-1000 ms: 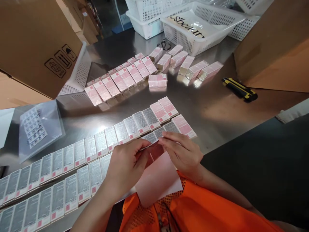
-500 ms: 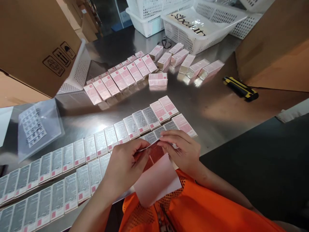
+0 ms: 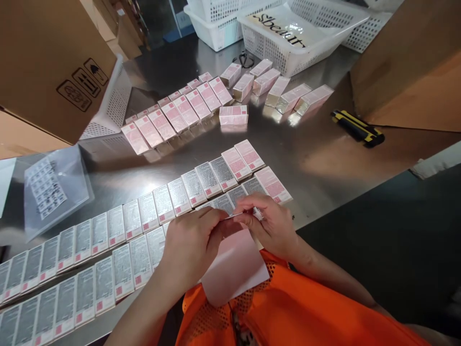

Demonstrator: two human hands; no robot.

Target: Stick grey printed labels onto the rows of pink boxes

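My left hand [image 3: 194, 242] is closed, thumb against fingers, on the upper edge of a pale pink sheet of paper [image 3: 236, 269]. My right hand [image 3: 270, 226] pinches the same edge from the other side, its fingertips close to the left ones. The sheet hangs bent towards the orange vest [image 3: 302, 302]. A thin strip shows edge-on between the fingertips; I cannot make out whether it is separate. Just beyond the hands lie two rows of small boxes, many with a silver-grey panel [image 3: 192, 187]; a few at the right end show a pink face [image 3: 272, 185].
More pink boxes [image 3: 187, 110] stand farther back on the metal table [image 3: 173, 146]. A black-and-yellow cutter [image 3: 356, 127] lies by the right carton [image 3: 410, 72]. Another carton [image 3: 46, 62] is at left, above a clear sleeve with a label sheet [image 3: 45, 185]. White baskets [image 3: 288, 60] stand behind.
Both hands have rolled the sheet's top edge slightly and the fingertips have come nearer together. The reddish underside that showed between them is now mostly covered. The view has shifted slightly.
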